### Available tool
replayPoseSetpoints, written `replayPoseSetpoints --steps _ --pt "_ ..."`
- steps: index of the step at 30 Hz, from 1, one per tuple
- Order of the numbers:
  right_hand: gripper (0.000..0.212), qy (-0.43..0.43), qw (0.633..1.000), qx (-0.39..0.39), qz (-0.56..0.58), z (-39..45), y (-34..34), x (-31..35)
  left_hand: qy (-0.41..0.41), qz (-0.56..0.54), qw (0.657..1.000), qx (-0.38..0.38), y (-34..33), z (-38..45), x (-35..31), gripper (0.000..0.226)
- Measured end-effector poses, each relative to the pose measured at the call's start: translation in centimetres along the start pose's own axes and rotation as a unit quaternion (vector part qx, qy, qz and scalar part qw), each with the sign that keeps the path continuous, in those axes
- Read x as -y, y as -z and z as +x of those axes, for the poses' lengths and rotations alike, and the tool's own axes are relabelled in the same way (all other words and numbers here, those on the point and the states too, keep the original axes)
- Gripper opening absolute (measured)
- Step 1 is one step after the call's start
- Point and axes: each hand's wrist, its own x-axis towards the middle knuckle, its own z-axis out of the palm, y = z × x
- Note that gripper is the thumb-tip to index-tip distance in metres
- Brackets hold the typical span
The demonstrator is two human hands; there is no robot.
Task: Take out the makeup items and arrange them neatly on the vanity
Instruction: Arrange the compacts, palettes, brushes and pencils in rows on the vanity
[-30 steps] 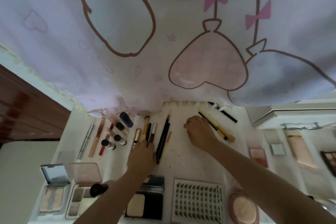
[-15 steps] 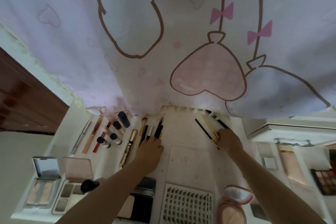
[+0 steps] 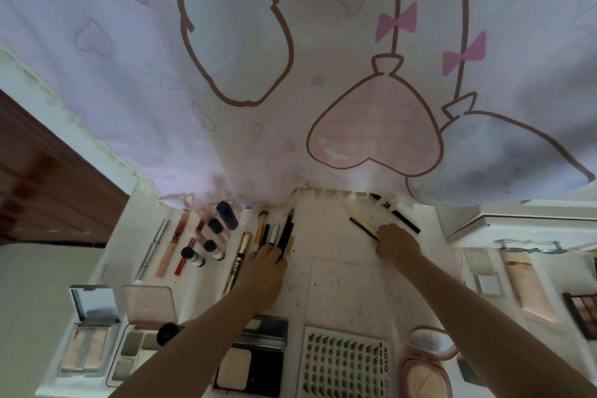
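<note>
Makeup lies in rows on the white vanity (image 3: 349, 287). My left hand (image 3: 263, 268) rests with straight fingertips on the near ends of a cluster of black pencils and brushes (image 3: 286, 233), beside a gold mascara (image 3: 240, 255). My right hand (image 3: 395, 244) is curled over the near ends of a yellow and a black pencil (image 3: 363, 223), which point away to the left. One more black pencil (image 3: 399, 214) lies just behind that hand.
A printed curtain (image 3: 323, 74) hangs over the vanity's back edge. Lipsticks (image 3: 193, 257) and gloss tubes (image 3: 169, 247) lie at left. Open compacts (image 3: 92, 336), a black compact (image 3: 258, 362), a lash tray (image 3: 345, 365) and a pink puff case (image 3: 426, 365) line the front. A palette (image 3: 584, 317) sits at right.
My right hand has moved right from the bare middle onto the yellow and black pencils. My left hand has slid a little right onto the black pencils' ends.
</note>
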Motion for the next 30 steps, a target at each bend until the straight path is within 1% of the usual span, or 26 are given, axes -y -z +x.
replayPoseSetpoints --steps 3,4,5,6,7,8,9,10,11,13,15,17,18,20,22,24,26,27,29,30 --pt "0.027 0.011 0.996 -0.032 -0.081 -0.4 0.3 0.3 0.002 0.005 1.000 -0.027 -1.2 0.2 0.6 0.038" --pt "0.027 0.034 0.994 -0.047 -0.089 -0.3 0.7 0.4 0.003 0.010 1.000 -0.025 -1.0 0.3 0.8 0.038" --pt "0.027 0.068 0.992 -0.050 -0.089 -0.4 1.2 0.6 0.000 0.008 0.999 -0.038 -1.1 0.1 1.0 0.037" --pt "0.028 0.117 0.987 -0.056 -0.092 -0.6 1.5 0.9 -0.009 0.006 0.999 -0.049 -0.9 0.0 1.1 0.035" --pt "0.029 0.188 0.973 -0.082 -0.105 -0.8 1.8 1.4 -0.015 -0.001 0.999 -0.050 -0.6 -0.1 1.4 0.032" --pt "0.030 0.264 0.946 -0.138 -0.129 -0.7 1.7 2.1 -0.006 -0.017 0.999 -0.047 -0.2 -0.2 1.6 0.029" --pt "0.029 0.300 0.927 -0.168 -0.149 -0.8 1.6 2.9 0.007 -0.035 0.998 -0.046 0.3 -0.3 1.7 0.026" --pt "0.024 0.333 0.906 -0.183 -0.186 -1.2 1.8 4.0 0.022 -0.042 0.999 -0.026 0.7 -0.2 1.9 0.028" --pt "0.020 0.361 0.885 -0.195 -0.218 -1.5 1.8 5.1 0.029 -0.027 0.999 -0.018 1.0 0.0 2.1 0.032" --pt "0.028 0.411 0.866 -0.161 -0.236 -1.7 1.3 7.3 0.049 -0.022 0.998 -0.010 1.1 0.3 2.5 0.036" --pt "0.035 0.442 0.852 -0.132 -0.247 -1.6 0.6 9.0 0.064 -0.024 0.998 -0.010 1.4 0.1 2.7 0.037" --pt "0.040 0.447 0.849 -0.119 -0.256 -1.1 -0.4 9.9 0.069 -0.033 0.997 -0.010 1.4 -0.1 3.1 0.038" --pt "0.042 0.442 0.855 -0.104 -0.250 -1.1 -0.7 10.1 0.071 -0.030 0.997 -0.012 1.4 -0.3 3.1 0.037" --pt "0.046 0.431 0.867 -0.102 -0.227 -1.1 -1.1 10.1 0.074 -0.022 0.997 -0.012 1.2 -0.4 3.2 0.036" --pt "0.047 0.430 0.874 -0.122 -0.193 -0.9 -1.0 9.3 0.071 -0.019 0.997 -0.006 1.1 -0.4 3.2 0.037" --pt "0.046 0.405 0.892 -0.144 -0.138 -0.2 -0.5 7.7 0.064 -0.014 0.998 -0.003 1.2 -0.2 3.0 0.038" --pt "0.044 0.359 0.915 -0.155 -0.105 0.3 0.5 5.3 0.052 -0.015 0.998 -0.016 1.2 0.2 2.6 0.038" --pt "0.041 0.320 0.928 -0.163 -0.098 0.5 1.1 4.0 0.047 -0.017 0.999 -0.020 1.3 0.5 2.4 0.038" --pt "0.031 0.210 0.961 -0.158 -0.082 0.7 1.9 1.2 0.043 -0.027 0.998 -0.031 1.3 1.0 1.8 0.037" --pt "0.031 0.148 0.976 -0.144 -0.073 0.8 2.1 0.1 0.042 -0.035 0.998 -0.040 1.3 1.2 1.4 0.037"
